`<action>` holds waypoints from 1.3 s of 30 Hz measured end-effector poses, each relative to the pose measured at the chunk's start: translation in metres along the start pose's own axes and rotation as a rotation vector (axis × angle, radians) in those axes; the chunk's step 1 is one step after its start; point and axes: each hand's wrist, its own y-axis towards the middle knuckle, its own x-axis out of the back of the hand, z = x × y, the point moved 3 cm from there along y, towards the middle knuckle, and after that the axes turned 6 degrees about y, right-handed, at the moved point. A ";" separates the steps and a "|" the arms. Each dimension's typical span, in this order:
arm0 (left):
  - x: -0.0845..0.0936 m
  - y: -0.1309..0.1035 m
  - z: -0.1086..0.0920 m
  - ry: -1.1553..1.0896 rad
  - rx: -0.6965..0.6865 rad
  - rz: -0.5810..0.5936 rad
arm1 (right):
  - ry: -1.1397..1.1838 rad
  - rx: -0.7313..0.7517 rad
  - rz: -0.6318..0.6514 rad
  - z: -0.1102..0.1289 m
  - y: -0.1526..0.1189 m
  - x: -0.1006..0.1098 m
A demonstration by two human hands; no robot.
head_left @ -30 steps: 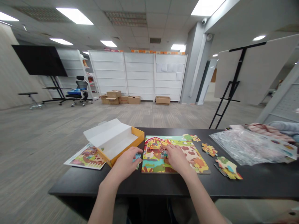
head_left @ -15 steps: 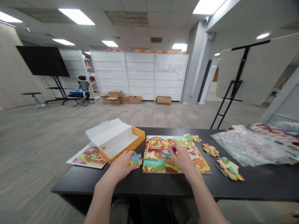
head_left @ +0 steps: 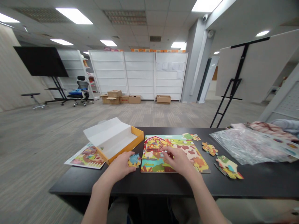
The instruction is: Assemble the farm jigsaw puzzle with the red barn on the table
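Observation:
My left hand [head_left: 120, 166] is closed on a small stack of blue and yellow puzzle pieces [head_left: 134, 160], low over the black table beside the open box. A colourful farm puzzle [head_left: 153, 163] lies flat in front of me, with a red barn at its upper left and a few loose pieces [head_left: 154, 144] on top of it. Over the middle of the puzzle, my right hand [head_left: 178, 160] hovers with thumb and index finger slightly apart and nothing visible between them. The puzzle part under that hand is hidden.
An open yellow box [head_left: 130, 144] with a white lid lies at the left, partly over a picture sheet [head_left: 88, 158]. Loose pieces [head_left: 209, 148] and a stack of pieces [head_left: 229, 168] sit right of the puzzle. Clear plastic bags [head_left: 247, 144] lie farther right on the black table [head_left: 88, 185].
My right hand has moved down and a little left over the puzzle, and its fingertips have parted slightly. My left hand stays with its pieces.

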 end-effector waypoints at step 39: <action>0.027 -0.012 -0.016 -0.166 -0.075 -0.202 | 0.146 -0.033 0.010 0.008 0.001 -0.005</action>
